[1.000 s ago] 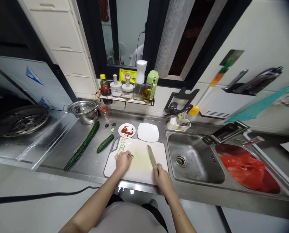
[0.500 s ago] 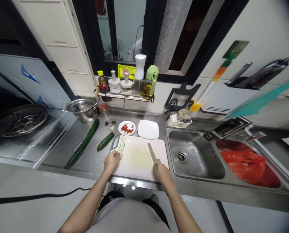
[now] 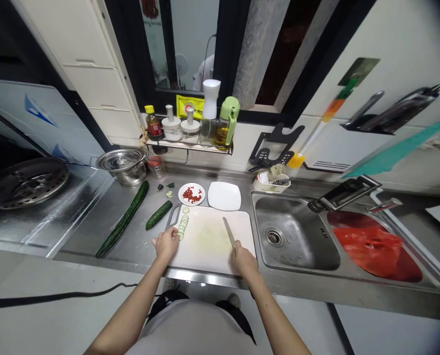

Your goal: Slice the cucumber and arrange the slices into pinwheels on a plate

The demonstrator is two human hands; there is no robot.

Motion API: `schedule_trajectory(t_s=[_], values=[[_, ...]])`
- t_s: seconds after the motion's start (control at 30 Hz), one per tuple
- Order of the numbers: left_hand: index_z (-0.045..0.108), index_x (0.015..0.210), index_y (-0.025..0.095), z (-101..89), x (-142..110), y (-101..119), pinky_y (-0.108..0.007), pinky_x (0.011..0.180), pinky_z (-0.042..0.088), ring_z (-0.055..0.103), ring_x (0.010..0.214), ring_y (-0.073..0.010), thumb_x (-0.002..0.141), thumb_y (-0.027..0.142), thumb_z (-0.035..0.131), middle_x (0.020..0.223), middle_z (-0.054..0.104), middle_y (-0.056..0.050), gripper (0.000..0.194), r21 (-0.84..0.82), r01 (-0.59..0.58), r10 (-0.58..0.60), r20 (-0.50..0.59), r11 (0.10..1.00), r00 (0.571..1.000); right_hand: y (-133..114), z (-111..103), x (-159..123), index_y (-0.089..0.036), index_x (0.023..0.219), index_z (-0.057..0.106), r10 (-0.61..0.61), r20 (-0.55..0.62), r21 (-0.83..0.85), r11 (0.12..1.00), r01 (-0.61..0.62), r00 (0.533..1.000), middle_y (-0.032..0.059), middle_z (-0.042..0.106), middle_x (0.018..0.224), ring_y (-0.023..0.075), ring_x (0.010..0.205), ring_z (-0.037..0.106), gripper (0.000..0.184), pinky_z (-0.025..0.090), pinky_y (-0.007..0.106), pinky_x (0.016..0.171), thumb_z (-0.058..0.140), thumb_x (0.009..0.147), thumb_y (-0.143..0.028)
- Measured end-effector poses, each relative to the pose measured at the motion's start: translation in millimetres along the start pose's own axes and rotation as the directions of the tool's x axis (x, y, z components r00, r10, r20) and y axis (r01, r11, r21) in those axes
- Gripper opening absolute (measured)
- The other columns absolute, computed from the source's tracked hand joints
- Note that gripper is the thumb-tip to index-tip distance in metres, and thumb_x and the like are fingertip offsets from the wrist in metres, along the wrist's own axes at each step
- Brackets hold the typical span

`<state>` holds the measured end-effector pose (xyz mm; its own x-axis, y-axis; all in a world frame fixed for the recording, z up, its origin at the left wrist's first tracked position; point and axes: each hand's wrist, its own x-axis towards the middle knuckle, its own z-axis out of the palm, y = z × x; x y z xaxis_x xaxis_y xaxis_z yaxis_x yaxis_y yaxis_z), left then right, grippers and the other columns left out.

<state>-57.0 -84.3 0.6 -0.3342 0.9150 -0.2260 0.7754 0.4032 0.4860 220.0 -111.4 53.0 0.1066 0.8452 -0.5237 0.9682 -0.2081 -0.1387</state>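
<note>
A white cutting board (image 3: 212, 241) lies on the steel counter in front of me. My right hand (image 3: 243, 260) is closed around the handle of a knife (image 3: 229, 232), whose blade rests on the board and points away. My left hand (image 3: 165, 242) sits at the board's left edge with its fingers curled, touching the near end of a row of cucumber slices (image 3: 183, 225). I cannot make out whether those fingers hold a slice. A short cucumber piece (image 3: 158, 215) and a long whole cucumber (image 3: 124, 219) lie on the counter to the left.
Behind the board stand a small plate of chopped red chili (image 3: 191, 194) and a white square plate (image 3: 224, 195). A steel pot (image 3: 123, 165) and a condiment rack (image 3: 189, 133) are at the back. A sink (image 3: 294, 239) lies right, with a red basin (image 3: 375, 245) beyond.
My left hand moved from the middle of the board to its left edge, by the row of slices. The right hand and knife stayed nearly still.
</note>
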Motion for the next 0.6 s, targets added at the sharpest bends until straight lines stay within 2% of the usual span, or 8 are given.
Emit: schedule_trajectory(t_s=[0.23,0.4,0.6], values=[[0.067,0.103,0.028,-0.7,8.9,12.1,-0.042,0.089,0.034,0.058,0.104,-0.0265,0.082,0.028,0.052,0.108,0.069,-0.004,0.025,-0.005,-0.077,0.077,-0.048,0.997,0.996,-0.4,-3.4,0.8,-0.016,0.119,0.047,0.008,0.038,0.002,1.0,-0.008,0.999,0.0159,0.068,0.102,0.0253,0.098,0.065,0.03,0.043,0.032,0.075,0.029,0.094,-0.018],[0.066,0.111,0.027,-2.9,33.3,33.3,-0.044,0.091,0.033,0.055,0.109,-0.0294,0.085,0.032,0.05,0.112,0.067,-0.008,0.031,0.036,-0.1,0.102,-0.065,0.994,0.993,1.1,-3.1,0.4,-0.016,0.119,0.047,0.012,0.032,0.004,1.0,-0.012,0.999,0.016,0.069,0.103,0.025,0.098,0.065,0.03,0.042,0.032,0.075,0.029,0.095,-0.018],[0.064,0.118,0.026,1.3,64.8,52.6,-0.047,0.091,0.03,0.049,0.113,-0.0325,0.085,0.036,0.05,0.12,0.062,-0.012,0.038,0.173,-0.106,0.117,-0.052,0.979,0.992,1.1,-2.4,0.2,-0.016,0.119,0.048,0.008,0.022,-0.003,1.0,-0.008,1.0,0.0157,0.069,0.102,0.0256,0.098,0.066,0.032,0.042,0.032,0.074,0.029,0.093,-0.015]])
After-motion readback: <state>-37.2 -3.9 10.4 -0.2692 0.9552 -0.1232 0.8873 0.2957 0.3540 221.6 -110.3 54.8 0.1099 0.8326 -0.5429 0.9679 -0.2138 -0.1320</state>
